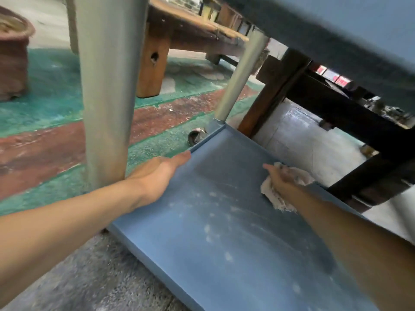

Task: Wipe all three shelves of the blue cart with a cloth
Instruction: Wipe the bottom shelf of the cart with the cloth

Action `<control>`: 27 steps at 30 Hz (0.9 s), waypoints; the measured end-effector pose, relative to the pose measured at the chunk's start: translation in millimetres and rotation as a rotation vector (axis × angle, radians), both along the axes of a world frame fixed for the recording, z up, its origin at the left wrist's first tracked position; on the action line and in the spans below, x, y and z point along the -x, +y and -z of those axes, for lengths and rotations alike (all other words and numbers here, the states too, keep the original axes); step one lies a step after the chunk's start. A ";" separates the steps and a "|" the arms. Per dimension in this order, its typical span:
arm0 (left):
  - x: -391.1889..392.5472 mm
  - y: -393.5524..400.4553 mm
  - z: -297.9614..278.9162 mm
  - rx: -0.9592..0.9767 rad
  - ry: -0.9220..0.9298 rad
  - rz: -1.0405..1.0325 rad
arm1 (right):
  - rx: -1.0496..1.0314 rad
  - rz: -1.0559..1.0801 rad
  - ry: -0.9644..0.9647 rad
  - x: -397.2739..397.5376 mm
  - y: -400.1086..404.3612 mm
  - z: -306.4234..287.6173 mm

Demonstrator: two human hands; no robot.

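Right hand (281, 179) presses a crumpled cloth (285, 189) onto the bottom shelf (224, 232) (dusty); left hand (161, 173), fingers extended, rests along the shelf's edge opposite.

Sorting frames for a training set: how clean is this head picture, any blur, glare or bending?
Head view: soft all over, the shelf above and near pole most smeared; wide-angle lens bends the poles and tilts the scene; mild sheen on the bottom shelf shows dust streaks; right hand and cloth are blurred.

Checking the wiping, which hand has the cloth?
The right hand, pressing the cloth onto the bottom shelf; the left hand only rests flat on its edge.
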State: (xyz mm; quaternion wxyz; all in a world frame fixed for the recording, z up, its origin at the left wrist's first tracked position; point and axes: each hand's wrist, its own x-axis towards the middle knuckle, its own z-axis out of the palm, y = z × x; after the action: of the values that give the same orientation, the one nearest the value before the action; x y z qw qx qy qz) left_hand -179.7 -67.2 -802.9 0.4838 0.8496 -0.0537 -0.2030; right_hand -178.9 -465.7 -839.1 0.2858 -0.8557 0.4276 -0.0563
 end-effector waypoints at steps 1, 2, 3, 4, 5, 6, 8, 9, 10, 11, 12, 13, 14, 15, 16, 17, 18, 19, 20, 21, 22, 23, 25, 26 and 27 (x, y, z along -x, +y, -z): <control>-1.9 2.3 -2.0 0.059 0.061 -0.015 | 0.007 -0.003 0.012 -15.3 8.4 1.9; -2.7 1.5 -4.4 0.125 0.108 -0.013 | 0.033 0.003 0.030 -21.1 11.3 0.9; -3.3 2.2 -7.5 0.165 0.137 -0.004 | 0.064 0.006 0.048 -24.2 12.7 2.4; -4.1 4.1 -9.2 0.201 0.155 0.000 | 0.095 0.009 0.064 -26.2 12.9 4.7; -2.1 4.4 -11.6 0.224 0.160 -0.001 | 0.126 0.012 0.071 -24.8 11.7 6.5; -0.3 4.9 -14.0 0.236 0.155 -0.004 | 0.154 0.005 0.075 -23.8 11.3 8.1; 6.0 2.0 -22.3 0.259 0.165 0.017 | 0.201 -0.057 0.074 -24.5 16.4 9.0; 7.9 -1.0 -27.3 0.280 0.151 0.037 | 0.229 -0.112 0.062 -26.2 23.0 8.7; 8.6 -3.1 -29.4 0.314 0.126 0.071 | 0.260 -0.170 0.050 -28.8 31.6 8.7; 6.0 -3.4 -24.3 0.377 0.092 0.143 | 0.284 -0.230 0.047 -33.5 41.6 8.3; 5.4 -4.1 -23.5 0.434 0.067 0.200 | 0.290 -0.295 0.063 -39.1 53.7 6.4; 6.9 -7.1 -33.2 0.485 0.075 0.223 | 0.279 -0.363 0.083 -46.7 67.0 2.7; 11.6 -7.0 -47.5 0.527 0.094 0.241 | 0.248 -0.432 0.096 -55.3 81.6 -1.2; 13.3 -8.9 -60.0 0.544 0.103 0.252 | 0.210 -0.503 0.089 -64.8 96.8 -5.2; 16.0 -7.8 -61.5 0.534 0.081 0.254 | 0.168 -0.568 0.067 -73.1 111.2 -7.3; 14.7 -8.0 -57.9 0.511 0.061 0.237 | 0.134 -0.624 0.037 -79.3 125.4 -8.4; 14.7 -9.7 -59.0 0.487 0.052 0.237 | 0.107 -0.659 0.004 -82.5 136.4 -8.8; 16.2 -7.5 -57.0 0.504 0.040 0.240 | 0.093 -0.684 -0.026 -83.2 147.4 -9.0; 20.1 -1.9 -51.1 0.556 0.027 0.235 | 0.101 -0.699 -0.053 -80.7 155.3 -9.2; 20.0 -0.2 -46.4 0.593 0.037 0.235 | 0.102 -0.713 -0.090 -74.5 159.8 -10.1; 17.5 2.0 -43.0 0.600 0.048 0.212 | 0.079 -0.725 -0.120 -65.4 163.2 -11.6; 13.4 5.0 -40.1 0.562 0.040 0.215 | 0.046 -0.749 -0.140 -53.8 166.8 -13.3; 9.4 -2.6 -33.1 0.530 0.078 0.239 | 0.077 -0.862 -0.149 -24.3 180.9 -18.9; 14.0 -3.5 -36.7 0.473 0.123 0.180 | 0.114 -0.932 -0.154 -9.8 190.5 -20.7; 14.6 -3.6 -37.2 0.413 0.158 0.111 | 0.129 -1.006 -0.169 3.3 201.5 -22.6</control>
State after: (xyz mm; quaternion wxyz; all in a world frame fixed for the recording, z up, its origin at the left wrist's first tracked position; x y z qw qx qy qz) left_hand -194.3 -70.8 -765.6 0.6384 0.7096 -0.1029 -0.2798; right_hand -182.2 -264.3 -816.5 0.2577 -0.9640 -0.0659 -0.0072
